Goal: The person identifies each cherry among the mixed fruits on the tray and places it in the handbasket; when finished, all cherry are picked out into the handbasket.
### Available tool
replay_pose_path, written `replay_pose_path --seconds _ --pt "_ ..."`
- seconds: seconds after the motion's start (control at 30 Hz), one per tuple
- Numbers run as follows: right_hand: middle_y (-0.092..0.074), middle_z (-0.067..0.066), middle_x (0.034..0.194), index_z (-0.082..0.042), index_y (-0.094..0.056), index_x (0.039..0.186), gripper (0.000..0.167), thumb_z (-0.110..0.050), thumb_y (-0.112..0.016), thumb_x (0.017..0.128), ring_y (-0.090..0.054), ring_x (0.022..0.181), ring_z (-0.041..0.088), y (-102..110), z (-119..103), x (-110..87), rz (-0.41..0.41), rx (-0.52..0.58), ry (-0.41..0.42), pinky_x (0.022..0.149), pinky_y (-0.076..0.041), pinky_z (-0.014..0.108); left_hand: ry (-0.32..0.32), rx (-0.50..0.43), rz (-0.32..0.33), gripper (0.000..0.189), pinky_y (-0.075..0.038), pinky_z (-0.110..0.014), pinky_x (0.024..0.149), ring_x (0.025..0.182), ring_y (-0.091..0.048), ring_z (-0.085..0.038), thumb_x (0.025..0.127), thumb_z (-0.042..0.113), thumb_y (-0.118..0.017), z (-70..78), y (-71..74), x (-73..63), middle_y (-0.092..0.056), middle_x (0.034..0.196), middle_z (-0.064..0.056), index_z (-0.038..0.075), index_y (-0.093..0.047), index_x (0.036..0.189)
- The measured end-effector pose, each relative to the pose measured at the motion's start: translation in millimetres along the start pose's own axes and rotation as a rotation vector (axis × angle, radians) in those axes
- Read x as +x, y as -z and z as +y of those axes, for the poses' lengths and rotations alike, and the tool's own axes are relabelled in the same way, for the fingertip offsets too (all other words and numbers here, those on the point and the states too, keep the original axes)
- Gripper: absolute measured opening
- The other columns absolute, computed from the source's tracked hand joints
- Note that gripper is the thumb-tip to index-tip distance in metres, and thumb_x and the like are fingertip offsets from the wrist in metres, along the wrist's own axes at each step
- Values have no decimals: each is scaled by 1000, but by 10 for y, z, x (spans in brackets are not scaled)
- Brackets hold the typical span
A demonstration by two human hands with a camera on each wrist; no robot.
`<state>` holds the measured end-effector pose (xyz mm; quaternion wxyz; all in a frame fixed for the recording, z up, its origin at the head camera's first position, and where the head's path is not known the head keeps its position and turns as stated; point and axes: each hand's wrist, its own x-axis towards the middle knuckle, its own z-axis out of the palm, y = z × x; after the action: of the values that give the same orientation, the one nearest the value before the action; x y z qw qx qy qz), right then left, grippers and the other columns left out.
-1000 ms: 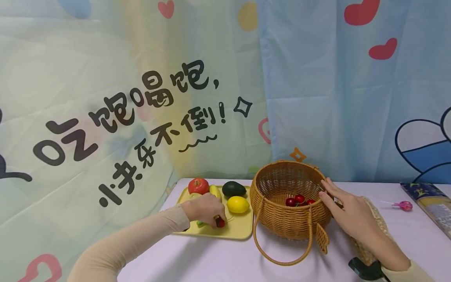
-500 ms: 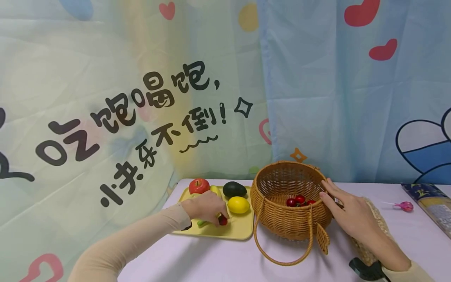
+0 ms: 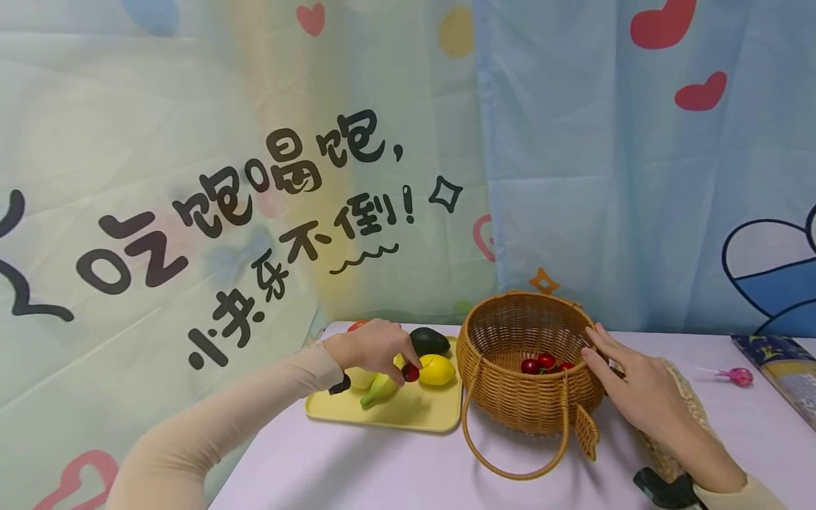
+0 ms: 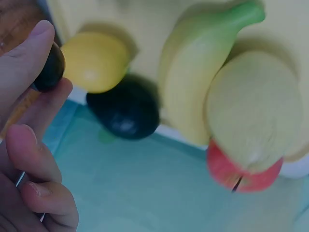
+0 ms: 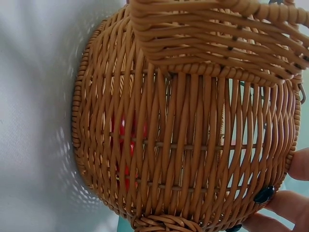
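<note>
My left hand [image 3: 376,347] is above the yellow tray [image 3: 421,425], pinching a dark red cherry [image 3: 411,372] between thumb and fingertip. In the left wrist view this cherry [image 4: 52,70] looks nearly black. Close by lie a lemon [image 3: 436,370] and an avocado [image 3: 429,342]. Under the hand are a banana [image 3: 379,389], a pale round fruit [image 4: 255,108] and a red apple [image 4: 244,169], partly covered. My right hand [image 3: 644,389] rests on the right rim of a wicker basket [image 3: 523,404], fingers fairly straight. Several red cherries [image 3: 545,361] lie inside the basket.
The basket's handle [image 3: 510,474] hangs down in front onto the white table [image 3: 357,474]. Right of the basket are a woven straw piece [image 3: 685,397], a pink lollipop [image 3: 739,376] and a blue-and-gold packet [image 3: 780,368]. A printed curtain [image 3: 548,142] closes off the back.
My left hand has lifted from the tray's front and moved slightly right and back with the cherry, uncovering the banana's green end. The right hand stays on the basket rim.
</note>
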<state>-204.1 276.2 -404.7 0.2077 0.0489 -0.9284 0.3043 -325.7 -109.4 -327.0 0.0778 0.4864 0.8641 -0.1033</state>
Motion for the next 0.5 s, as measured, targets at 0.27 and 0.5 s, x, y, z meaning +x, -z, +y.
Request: replay_pose_path --seconds 0.27,0.5 --pt "-46 27 153 -3 -49 151 60 -46 -48 108 -49 129 59 3 -4 0 2 0 11 93 -44 73 9 -14 22 39 -54 -25 77 98 -70 -10 83 31 -87 16 353 109 -78 115 10 27 -78 121" --pt "-46 26 153 -3 -50 150 61 -47 -48 108 -48 131 59 10 -15 3 3 2 -2 96 -42 75 15 -31 26 41 -57 -29 92 110 -72 -10 84 27 -87 79 733 291 -78 118 7 26 -77 123"
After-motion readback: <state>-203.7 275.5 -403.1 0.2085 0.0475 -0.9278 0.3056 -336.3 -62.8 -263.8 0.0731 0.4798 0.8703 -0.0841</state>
